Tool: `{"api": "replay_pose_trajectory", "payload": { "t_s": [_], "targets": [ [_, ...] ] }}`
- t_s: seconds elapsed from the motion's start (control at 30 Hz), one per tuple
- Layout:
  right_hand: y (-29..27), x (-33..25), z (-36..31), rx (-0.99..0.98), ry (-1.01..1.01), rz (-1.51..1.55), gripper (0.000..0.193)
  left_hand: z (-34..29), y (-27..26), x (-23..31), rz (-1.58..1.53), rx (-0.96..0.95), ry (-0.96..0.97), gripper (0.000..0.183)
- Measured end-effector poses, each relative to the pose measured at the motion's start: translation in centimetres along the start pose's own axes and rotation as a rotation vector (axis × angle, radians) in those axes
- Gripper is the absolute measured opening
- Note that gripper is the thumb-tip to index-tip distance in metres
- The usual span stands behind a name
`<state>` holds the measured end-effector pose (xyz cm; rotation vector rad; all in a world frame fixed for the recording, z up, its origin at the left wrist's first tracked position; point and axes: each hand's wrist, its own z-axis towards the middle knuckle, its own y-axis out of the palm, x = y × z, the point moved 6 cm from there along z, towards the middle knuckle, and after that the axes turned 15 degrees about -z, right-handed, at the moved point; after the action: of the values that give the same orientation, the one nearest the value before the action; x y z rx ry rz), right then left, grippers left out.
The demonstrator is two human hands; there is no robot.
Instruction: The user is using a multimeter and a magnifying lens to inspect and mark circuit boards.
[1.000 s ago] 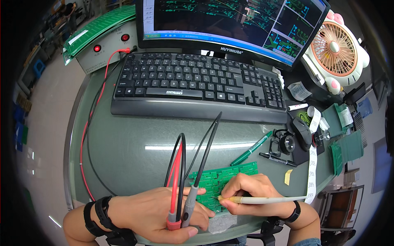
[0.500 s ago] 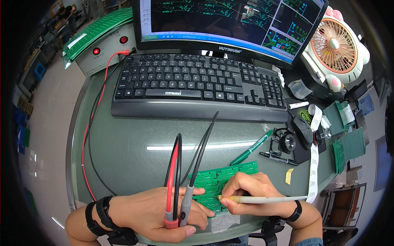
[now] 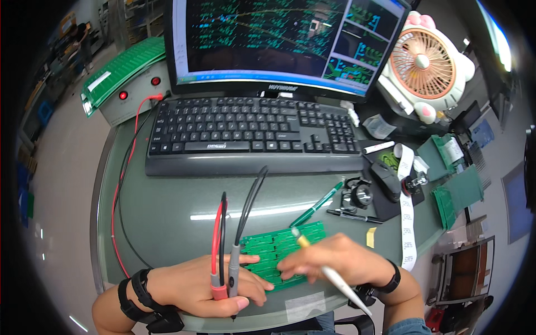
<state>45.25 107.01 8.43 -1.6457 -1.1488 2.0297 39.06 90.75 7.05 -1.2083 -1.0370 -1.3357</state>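
A green circuit board point(image 3: 259, 245) lies on the desk near its front edge. My left hand point(image 3: 195, 285) rests over the board's left side, fingertips on it. Red and grey test probes point(image 3: 233, 271) with wires looping upward are tucked between its thumb and fingers. Over the board's right part, my right hand point(image 3: 340, 259) grips a slim white tapered tool point(image 3: 341, 285) with a yellow section, its yellow end pointing up and away from the board. Some right fingertips are at the board's surface; the tool's exact kind cannot be told.
Beyond the board are a black keyboard point(image 3: 240, 134) and a monitor point(image 3: 262, 56) with circuit layouts. A green pen point(image 3: 317, 204), black pen point(image 3: 354, 216), loupe point(image 3: 362, 195), mouse point(image 3: 386, 180) and paper strip point(image 3: 408, 229) lie right. A tester box point(image 3: 134, 96) stands far left.
My right hand has turned the white tool so its yellow end lifts off the board and its tail swings toward me. The head view has shifted; my left hand keeps the probes.
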Motion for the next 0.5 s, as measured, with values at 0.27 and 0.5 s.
{"api": "replay_pose_trajectory", "payload": {
  "t_s": [0.27, 0.5],
  "targets": [
    [-6.1, 2.6, 0.3, 0.221, 0.119, -1.147, 0.009, -0.5, 0.0, -0.4, -0.023, 0.000, -0.023, 0.030],
    [-5.3, 3.6, 1.6, 0.201, 0.035, -1.277, 0.009, -0.5, -2.2, 0.8, -0.674, 0.589, 0.141, 0.041]
  ]
}}
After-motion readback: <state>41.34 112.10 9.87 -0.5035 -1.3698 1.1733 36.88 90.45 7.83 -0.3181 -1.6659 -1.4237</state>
